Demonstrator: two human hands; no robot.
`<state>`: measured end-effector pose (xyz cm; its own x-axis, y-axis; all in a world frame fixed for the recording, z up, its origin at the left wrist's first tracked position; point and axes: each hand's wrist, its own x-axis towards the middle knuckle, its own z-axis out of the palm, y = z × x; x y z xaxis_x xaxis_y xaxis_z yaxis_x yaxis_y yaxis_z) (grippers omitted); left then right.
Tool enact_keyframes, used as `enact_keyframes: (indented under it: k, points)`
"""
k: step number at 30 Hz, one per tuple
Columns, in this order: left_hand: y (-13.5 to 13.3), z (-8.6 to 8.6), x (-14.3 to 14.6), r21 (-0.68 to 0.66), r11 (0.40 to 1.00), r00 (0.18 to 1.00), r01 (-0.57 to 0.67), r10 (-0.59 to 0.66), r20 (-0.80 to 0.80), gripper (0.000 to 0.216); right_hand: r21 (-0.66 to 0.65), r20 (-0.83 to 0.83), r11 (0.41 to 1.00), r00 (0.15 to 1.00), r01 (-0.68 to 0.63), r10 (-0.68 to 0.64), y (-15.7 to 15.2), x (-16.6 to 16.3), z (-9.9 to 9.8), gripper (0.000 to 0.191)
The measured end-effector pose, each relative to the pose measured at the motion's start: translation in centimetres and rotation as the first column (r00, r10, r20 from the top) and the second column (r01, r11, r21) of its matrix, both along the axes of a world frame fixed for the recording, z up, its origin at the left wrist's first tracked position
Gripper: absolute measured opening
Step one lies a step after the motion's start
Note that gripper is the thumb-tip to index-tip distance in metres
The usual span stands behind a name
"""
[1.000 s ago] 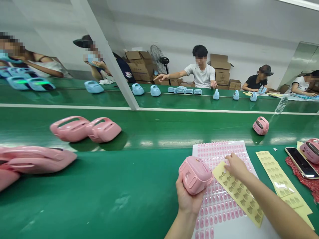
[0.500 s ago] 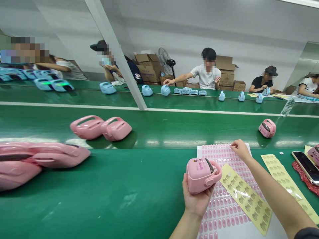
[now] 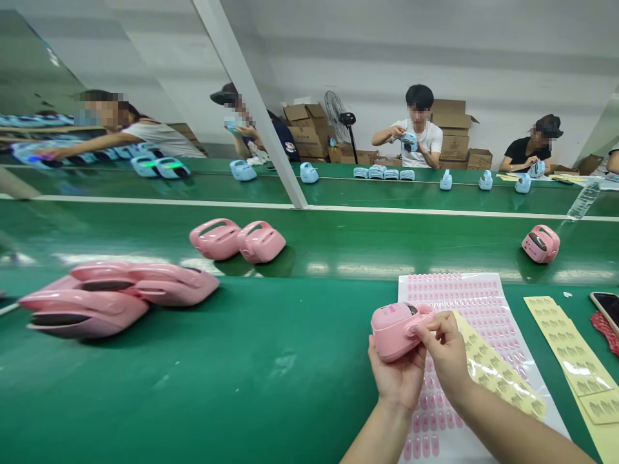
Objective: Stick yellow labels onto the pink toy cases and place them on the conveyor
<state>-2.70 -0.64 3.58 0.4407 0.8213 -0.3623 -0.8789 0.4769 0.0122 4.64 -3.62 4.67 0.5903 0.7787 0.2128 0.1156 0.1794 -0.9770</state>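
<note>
My left hand [image 3: 399,377] cups a small pink plastic case with a carry handle [image 3: 394,332] from below. The case has a dark window and small printing on top. My right hand [image 3: 447,351] has its thumb and index finger pinched at the handle's pivot on the right side of the case; whatever lies between the fingertips is hidden. Beneath both hands lies a white sheet of pink oval stickers [image 3: 423,422]. A yellow sticker strip [image 3: 505,374] rests across that sheet, partly covered by my right hand and forearm.
More yellow sticker sheets [image 3: 568,351] and a phone [image 3: 607,306] are at the right. Several pink cases [image 3: 178,287] cluster at the left, two [image 3: 215,240] behind them. Another [image 3: 540,245] stands back right. Beyond the white divider [image 3: 387,209], co-workers handle blue cases [image 3: 242,171]; a bottle [image 3: 583,198] stands there.
My right hand has come from the sticker sheet's top edge to the case's handle pivot. The case has turned slightly in my left hand. The camera view has shifted left.
</note>
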Motion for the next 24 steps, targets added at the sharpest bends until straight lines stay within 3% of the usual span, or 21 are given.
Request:
enact_keyframes:
  k: [6, 15, 20, 24]
  points:
    - [-0.3, 0.5, 0.2, -0.022, 0.999, 0.999, -0.029, 0.029, -0.016, 0.048, 0.102, 0.07, 0.994, 0.997, 0.036, -0.043, -0.2, -0.4, -0.1, 0.02]
    - [-0.2, -0.2, 0.2, 0.033, 0.999, 1.0, 0.002, -0.002, 0.005, 0.054, 0.241, 0.307, 0.967, 0.938, 0.086, -0.16, 0.1, -0.6, -0.6, 0.016]
    - [-0.2, -0.6, 0.1, 0.053, 0.999, 0.999, -0.009, 0.008, 0.032, 0.054, 0.27, 0.652, 0.963, 0.731, 0.022, -0.199, -0.2, 0.8, -0.2, 0.011]
    - [-0.2, -0.4, 0.1, 0.075, 0.997, 0.999, -0.002, -0.001, 0.038, 0.051, 0.195, 0.795, 0.98, 0.579, 0.04, -0.182, -0.4, 1.6, 0.8, 0.018]
